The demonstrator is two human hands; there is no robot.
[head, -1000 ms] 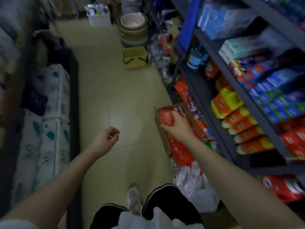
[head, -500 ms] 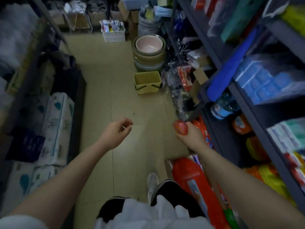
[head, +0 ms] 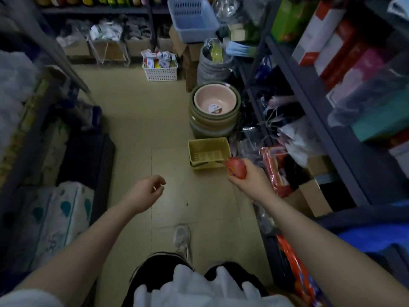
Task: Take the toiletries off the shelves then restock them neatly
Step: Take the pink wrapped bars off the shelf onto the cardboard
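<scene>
The view has lifted from the lower shelves to the aisle, and the red pack has come away from the stock beside the shelf and now sits in the air over the floor; judged against the task, this is the take-off stage, with restocking not begun. Taking the yellow basket (head: 208, 151) as landmark: the left hand (head: 145, 191) hangs well to its left and nearer the person, its grip loose, fingers lightly curled, holding nothing. The red pack (head: 236, 168) sits just at the basket's near right corner, overlapping its rim in view. The right hand (head: 247, 180) has a closed grip round the pack's lower end. Further right stands the shelf unit (head: 309, 89), still stocked.
</scene>
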